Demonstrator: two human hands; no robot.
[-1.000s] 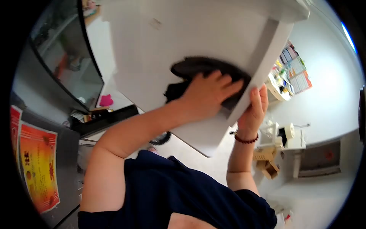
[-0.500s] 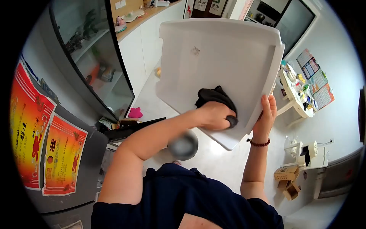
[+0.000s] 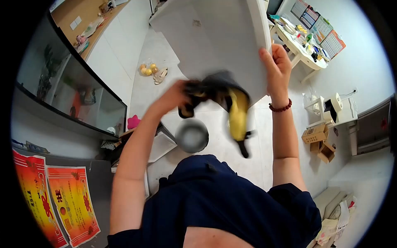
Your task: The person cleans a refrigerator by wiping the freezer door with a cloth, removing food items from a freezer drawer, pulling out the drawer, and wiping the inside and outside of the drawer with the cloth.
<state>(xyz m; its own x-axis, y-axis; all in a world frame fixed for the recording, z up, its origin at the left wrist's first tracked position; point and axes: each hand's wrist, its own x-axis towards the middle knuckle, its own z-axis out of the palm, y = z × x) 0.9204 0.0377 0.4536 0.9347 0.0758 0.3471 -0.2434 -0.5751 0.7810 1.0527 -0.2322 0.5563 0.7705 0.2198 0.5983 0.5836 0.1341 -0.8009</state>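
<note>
My right hand (image 3: 280, 70), with a dark red bead bracelet below it at the wrist, grips the right edge of a large white panel with raised rims (image 3: 215, 41). A small brownish mark shows on the panel's upper part. My left hand (image 3: 178, 97) is closed on a black and yellow cloth (image 3: 237, 109), which hangs to the right, blurred by motion, in front of the panel's lower part. Which arm is which follows the image: the left arm comes from the left side. A round grey basin (image 3: 192, 135) stands on the floor below the cloth.
At the left are a glass-fronted cabinet (image 3: 74, 87) and red-yellow posters (image 3: 72, 202). Yellow round items (image 3: 148, 69) and shoes (image 3: 160, 75) lie on the floor. A cluttered white table (image 3: 300, 43) stands upper right, with cardboard boxes (image 3: 316, 134) below it.
The cloth has come off the panel's surface and moved down, unfolding to show yellow. My left hand has moved left with it. The panel and my right hand have shifted upward in view.
</note>
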